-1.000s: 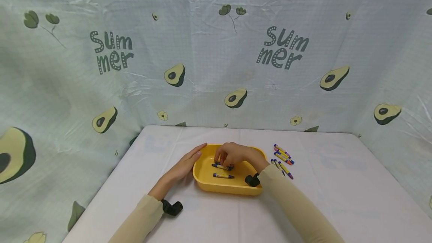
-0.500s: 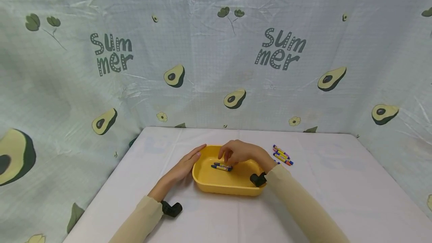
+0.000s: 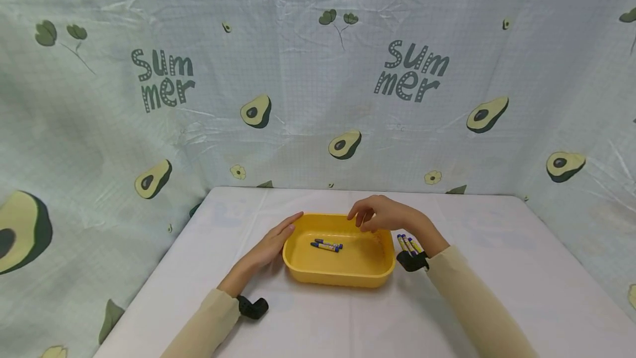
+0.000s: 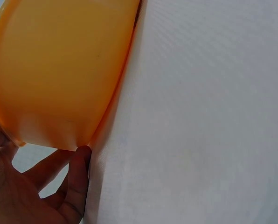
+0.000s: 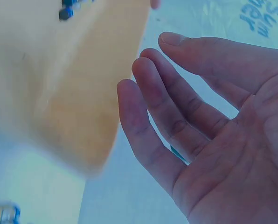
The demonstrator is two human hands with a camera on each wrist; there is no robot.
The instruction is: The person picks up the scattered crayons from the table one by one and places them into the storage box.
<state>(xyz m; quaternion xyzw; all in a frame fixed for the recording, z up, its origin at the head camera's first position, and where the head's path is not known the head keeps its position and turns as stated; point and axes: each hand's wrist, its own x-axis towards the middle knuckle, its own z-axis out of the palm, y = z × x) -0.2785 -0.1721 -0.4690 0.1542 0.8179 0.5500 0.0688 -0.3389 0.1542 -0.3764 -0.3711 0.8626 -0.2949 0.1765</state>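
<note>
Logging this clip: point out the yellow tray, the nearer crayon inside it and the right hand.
Yellow tray (image 3: 356,259), head view: bare floor.
Nearer crayon (image 3: 326,247), head view: middle of its wrapper.
Right hand (image 3: 385,214), head view: back of the hand.

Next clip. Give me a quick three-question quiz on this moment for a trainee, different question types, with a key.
1. How many crayons show inside the yellow tray in the head view?
2. True or false: the right hand holds nothing.
3. Which side of the yellow tray does the left hand touch, from the person's viewpoint? A) left B) right C) near

Key: 1. Two. 2. True. 3. A.
</note>
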